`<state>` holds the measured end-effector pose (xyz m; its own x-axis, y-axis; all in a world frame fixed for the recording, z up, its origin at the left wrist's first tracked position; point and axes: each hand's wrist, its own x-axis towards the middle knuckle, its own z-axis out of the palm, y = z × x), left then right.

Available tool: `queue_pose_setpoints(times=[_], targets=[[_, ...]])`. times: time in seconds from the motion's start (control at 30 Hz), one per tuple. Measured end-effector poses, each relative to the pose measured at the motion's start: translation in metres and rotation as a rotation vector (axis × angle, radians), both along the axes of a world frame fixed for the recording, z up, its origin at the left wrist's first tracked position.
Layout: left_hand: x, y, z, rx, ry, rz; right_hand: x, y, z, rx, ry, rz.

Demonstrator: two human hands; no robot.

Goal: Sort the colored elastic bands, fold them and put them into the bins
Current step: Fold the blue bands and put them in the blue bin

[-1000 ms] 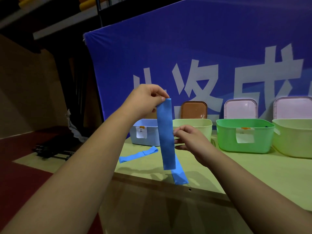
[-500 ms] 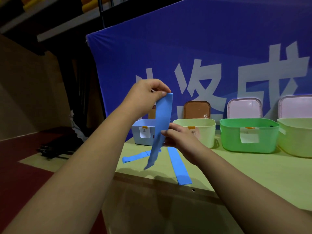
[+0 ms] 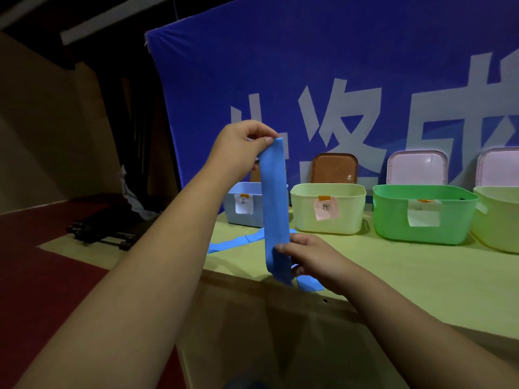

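band of blue elastic [image 3: 273, 203] hangs upright over the near edge of the green table [image 3: 421, 279], its long axis running 12 to 6 o'clock. left hand [image 3: 241, 148] pinches the 12 o'clock end between thumb and fingers. right hand [image 3: 311, 259] pinches it near the 6 o'clock end, a short tail drooping below. to fold, the lower grip likely has to rise toward 12 to meet the upper. the light blue bin [image 3: 233, 217] stands just behind, at 11 o'clock from the right hand, nearer the left hand.
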<state>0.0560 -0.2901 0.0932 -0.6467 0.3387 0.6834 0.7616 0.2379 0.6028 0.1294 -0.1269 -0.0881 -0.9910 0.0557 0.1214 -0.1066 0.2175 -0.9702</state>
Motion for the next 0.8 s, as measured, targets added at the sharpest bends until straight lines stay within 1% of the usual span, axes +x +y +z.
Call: queue_pose_setpoints(times=[0.2, 0.33, 0.6, 0.7, 0.8], targets=[[-0.021, 0.014, -0.025, 0.020, -0.087, 0.001, 0.001, 0.014, -0.014, 0.011, -0.097, -0.027], [-0.038, 0.025, -0.045, 0.004, -0.097, 0.013, -0.001, 0.023, -0.019, 0.055, -0.138, -0.034], [-0.074, 0.052, -0.081, -0.022, -0.110, 0.041, -0.019, 0.047, -0.020, -0.041, -0.180, -0.045], [-0.091, 0.064, -0.094, -0.029, -0.116, 0.065, -0.027, 0.055, -0.021, -0.018, -0.202, -0.052], [-0.110, 0.076, -0.110, -0.058, -0.110, 0.086, -0.038, 0.062, -0.024, 0.082, -0.227, -0.038]])
